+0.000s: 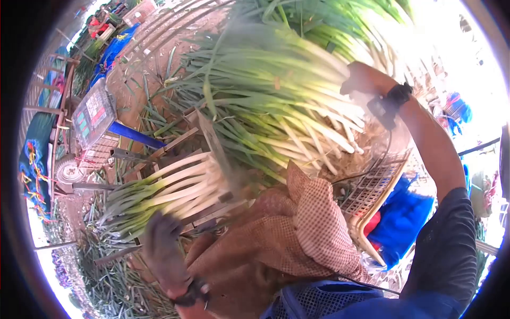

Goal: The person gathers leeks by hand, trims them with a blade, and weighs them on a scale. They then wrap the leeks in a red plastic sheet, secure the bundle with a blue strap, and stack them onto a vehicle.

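A large heap of long green onions lies across the upper middle, white stalks toward the right and green leaves toward the left. My right hand, blurred, reaches over the white stalks, with a dark band at the wrist. Below it hangs a blurred dark object with a thin cord. A smaller row of green onions rests on a wooden frame at the left. Close to its leaves is my left hand, in a grey glove and smeared by motion, so its fingers are not distinct.
A checked brown cloth covers my lap. To the right stands a plastic crate beside a blue bag. A scale display on a blue post rises at the left. Loose leaves litter the ground. A person is in the far background.
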Available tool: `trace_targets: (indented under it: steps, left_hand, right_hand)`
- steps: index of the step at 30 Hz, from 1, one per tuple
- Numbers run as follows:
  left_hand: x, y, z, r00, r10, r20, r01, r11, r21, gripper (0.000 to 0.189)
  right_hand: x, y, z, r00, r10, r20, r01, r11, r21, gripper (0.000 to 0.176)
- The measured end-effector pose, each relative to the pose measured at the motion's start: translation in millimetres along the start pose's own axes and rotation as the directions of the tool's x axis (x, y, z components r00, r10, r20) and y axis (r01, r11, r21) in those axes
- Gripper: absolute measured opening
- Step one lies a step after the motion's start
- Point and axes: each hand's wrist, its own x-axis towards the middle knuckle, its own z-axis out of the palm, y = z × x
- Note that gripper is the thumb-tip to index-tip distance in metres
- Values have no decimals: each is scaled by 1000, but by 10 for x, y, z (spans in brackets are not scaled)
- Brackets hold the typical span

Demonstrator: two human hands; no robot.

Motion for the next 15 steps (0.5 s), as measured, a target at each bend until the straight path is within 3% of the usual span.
trace_targets:
  steps: [1, 2, 3, 4, 5, 6, 7, 9, 10, 12, 13, 15]
  left_hand:
    - [1, 38, 310, 988, -39, 146, 66, 981, -184, 44]
    - [16, 122, 665, 955, -81, 286, 157, 954, -254, 48]
    - [30, 273, 981, 876, -192, 442, 336, 901, -273, 49]
    - [116, -30, 1249, 810, -145, 568, 433, 801, -413, 58]
    - [107, -274, 1561, 778, -54, 626, 439, 760, -479, 64]
    - [105, -214, 1855, 711, -136, 690, 572, 682, -455, 65]
    - [110, -118, 2133, 629, -209, 749, 693, 588, -418, 66]
    - [-11, 146, 2491, 578, -319, 751, 768, 524, -369, 63]
    - [-19, 138, 2611, 557, -233, 797, 772, 498, -394, 63]
    - [20, -38, 2787, 507, -55, 860, 786, 440, -435, 63]
    - [54, -73, 2805, 457, -65, 887, 809, 444, -384, 58]
    - [-55, -137, 2866, 555, -39, 831, 786, 352, -508, 57]
  right_hand:
    - [-211, -204, -49, 999, 35, 15, -34, 996, -77, 46]
    - [-404, -309, -71, 994, 78, 83, -68, 991, -111, 42]
    - [-611, -393, -54, 988, 69, 136, -63, 997, -50, 40]
    - [-886, -541, -11, 971, 152, 182, -173, 979, 108, 41]
    - [-1159, -689, 32, 946, 234, 227, -289, 924, 252, 43]
    - [-1266, -502, 199, 994, 73, 75, -88, 971, 222, 51]
    - [-1430, -527, 244, 995, 54, 89, -72, 972, 223, 51]
    - [-1766, -605, 335, 985, 67, 156, -110, 952, 284, 50]
    - [-1948, -654, 390, 972, 96, 212, -166, 926, 338, 50]
    - [-2225, -500, 637, 978, 14, 207, -124, 838, 531, 49]
    - [-2436, -743, 530, 969, 33, 246, -151, 866, 476, 47]
    - [-2630, -657, 622, 955, 35, 293, -188, 838, 512, 44]
